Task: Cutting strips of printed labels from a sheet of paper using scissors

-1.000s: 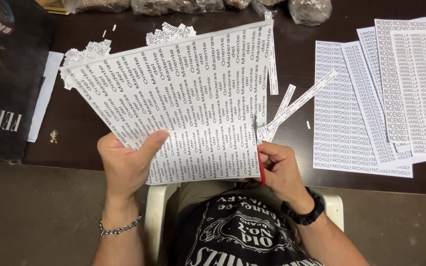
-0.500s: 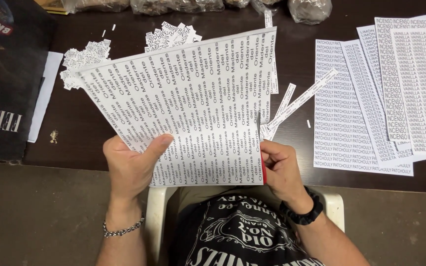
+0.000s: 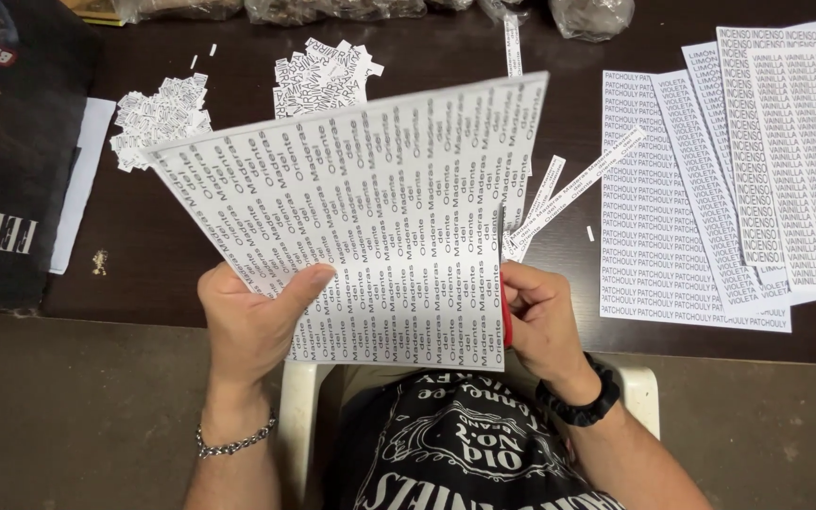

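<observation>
Head view — sheet above left hand

Dark wooden table, brownish floor

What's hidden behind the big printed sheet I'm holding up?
The printed sheet covers part of the dark table. Paper strips and a pile of cut labels poke out past its edges. Whatever lies directly behind its middle cannot be seen.

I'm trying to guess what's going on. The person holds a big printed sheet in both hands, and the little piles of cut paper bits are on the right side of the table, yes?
Not quite. The head view shows the piles of cut bits on the table's left side; flat printed sheets lie on the right. The left hand and right hand do hold the big printed sheet.
</observation>
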